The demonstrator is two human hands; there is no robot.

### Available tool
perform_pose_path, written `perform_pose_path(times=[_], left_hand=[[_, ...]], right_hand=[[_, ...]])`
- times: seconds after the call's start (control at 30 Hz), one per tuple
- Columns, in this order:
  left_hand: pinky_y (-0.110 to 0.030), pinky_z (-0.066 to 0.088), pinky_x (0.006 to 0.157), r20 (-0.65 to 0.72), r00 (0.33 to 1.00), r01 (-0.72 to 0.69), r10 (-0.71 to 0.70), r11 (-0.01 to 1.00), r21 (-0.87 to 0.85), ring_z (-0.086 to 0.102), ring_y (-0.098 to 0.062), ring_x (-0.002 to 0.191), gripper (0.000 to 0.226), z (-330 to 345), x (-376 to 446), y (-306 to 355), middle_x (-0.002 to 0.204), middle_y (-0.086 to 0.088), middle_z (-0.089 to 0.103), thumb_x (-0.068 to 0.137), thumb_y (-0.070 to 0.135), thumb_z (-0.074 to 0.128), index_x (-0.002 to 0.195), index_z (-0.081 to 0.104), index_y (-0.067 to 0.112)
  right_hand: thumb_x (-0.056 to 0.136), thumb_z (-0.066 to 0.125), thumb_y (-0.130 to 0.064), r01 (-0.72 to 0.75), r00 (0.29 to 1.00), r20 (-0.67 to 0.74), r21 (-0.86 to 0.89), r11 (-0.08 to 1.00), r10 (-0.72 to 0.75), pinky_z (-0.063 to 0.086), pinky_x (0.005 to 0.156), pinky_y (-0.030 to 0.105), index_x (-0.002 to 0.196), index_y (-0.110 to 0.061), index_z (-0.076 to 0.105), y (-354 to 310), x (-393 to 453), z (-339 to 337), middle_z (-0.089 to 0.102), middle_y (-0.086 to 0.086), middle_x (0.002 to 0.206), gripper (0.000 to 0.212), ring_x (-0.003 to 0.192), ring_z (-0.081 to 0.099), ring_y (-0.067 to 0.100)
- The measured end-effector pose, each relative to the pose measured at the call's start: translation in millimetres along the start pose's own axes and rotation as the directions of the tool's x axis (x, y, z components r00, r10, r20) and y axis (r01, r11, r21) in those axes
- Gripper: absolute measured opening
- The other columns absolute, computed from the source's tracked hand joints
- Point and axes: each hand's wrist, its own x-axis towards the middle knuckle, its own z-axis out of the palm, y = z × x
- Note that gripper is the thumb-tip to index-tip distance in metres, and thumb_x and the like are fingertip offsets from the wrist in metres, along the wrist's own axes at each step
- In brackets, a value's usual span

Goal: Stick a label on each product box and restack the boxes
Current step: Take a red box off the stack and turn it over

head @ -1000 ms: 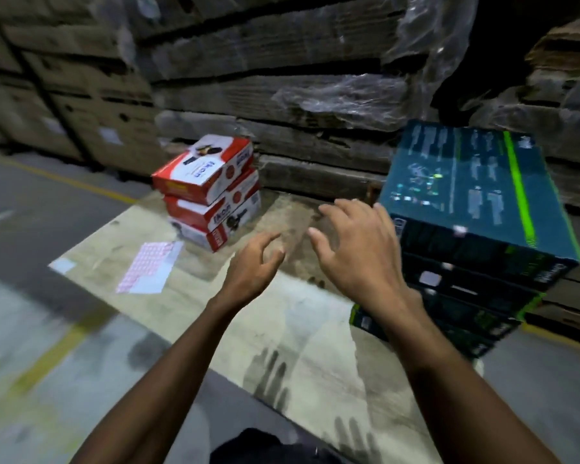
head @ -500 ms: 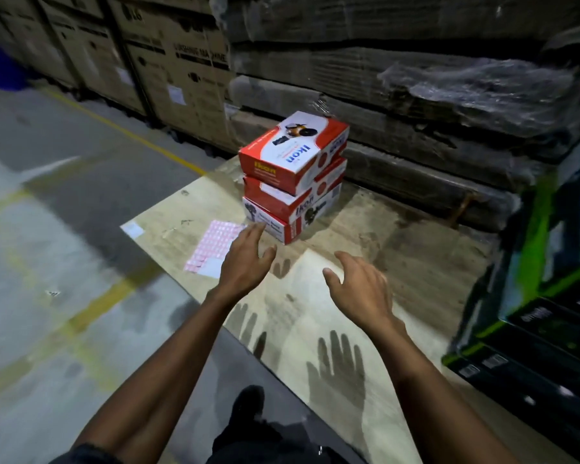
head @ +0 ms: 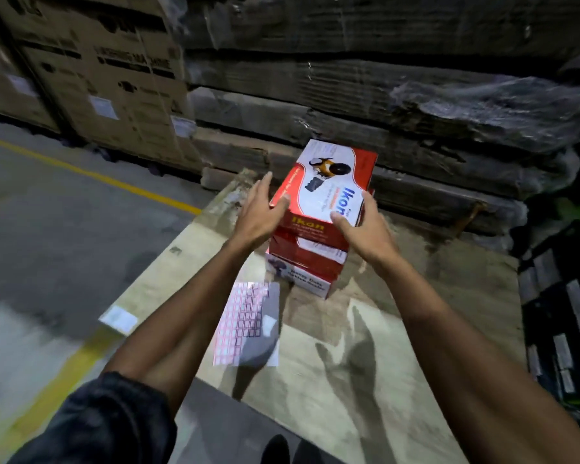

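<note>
Head view: left hand [head: 253, 219] and right hand [head: 365, 226] clasp top red box [head: 329, 192].

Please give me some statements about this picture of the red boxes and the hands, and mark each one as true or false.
1. Both hands are on the top red box. True: the left hand holds its left edge, and the right hand holds its near right corner.
2. The red stack has five boxes. False: three red boxes are stacked.
3. The label sheet lies on the board, in front of the stack. True.
4. The label sheet is in the right hand. False: it lies flat on the board, and no hand touches it.
5. The dark boxes stand at the right edge of the view. True.
</note>
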Motion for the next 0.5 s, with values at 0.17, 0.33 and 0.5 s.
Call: perform_pose_path(times=[0.17,0.33,0.5], left_hand=[[-0.049,0.043,0.103,0.215,0.972,-0.064,0.097,0.986,-0.157,0.051,-0.022,0.125,0.084,-4.9,15.3,-10.5,0.146,-0.004,0.044,0.077,0.072,0.051,0.147,0.031,0.031],[-0.032,0.054,0.089,0.303,0.939,-0.055,0.16,0.943,-0.329,0.057,-0.005,0.11,0.081,-0.1,14.3,-16.7,0.141,0.0,0.048,0.085,0.051,0.064,0.151,0.023,0.029],[-0.027,0.053,0.088,0.336,0.915,-0.093,0.222,0.929,-0.359,0.057,0.001,0.108,0.094,-4.2,8.9,-16.3,0.125,0.019,0.051,0.073,0.049,0.074,0.15,0.022,0.035]], right_hand=[[0.045,0.066,-0.09,-0.053,0.995,0.085,-0.01,0.999,0.054,0.046,0.103,0.047,0.148,-0.044,0.017,-5.0,23.0,11.1,0.044,0.004,0.145,0.123,0.128,0.049,0.027],[0.044,0.069,-0.089,-0.051,0.993,0.107,0.041,0.998,0.047,0.045,0.106,0.048,0.152,-0.039,0.013,-1.7,25.0,17.7,0.036,0.002,0.151,0.131,0.131,0.046,0.024],[0.046,0.078,-0.078,0.006,0.996,0.09,0.057,0.998,-0.011,0.039,0.111,0.044,0.155,-0.033,0.01,5.5,12.5,20.2,0.03,-0.001,0.153,0.136,0.135,0.04,0.02]])
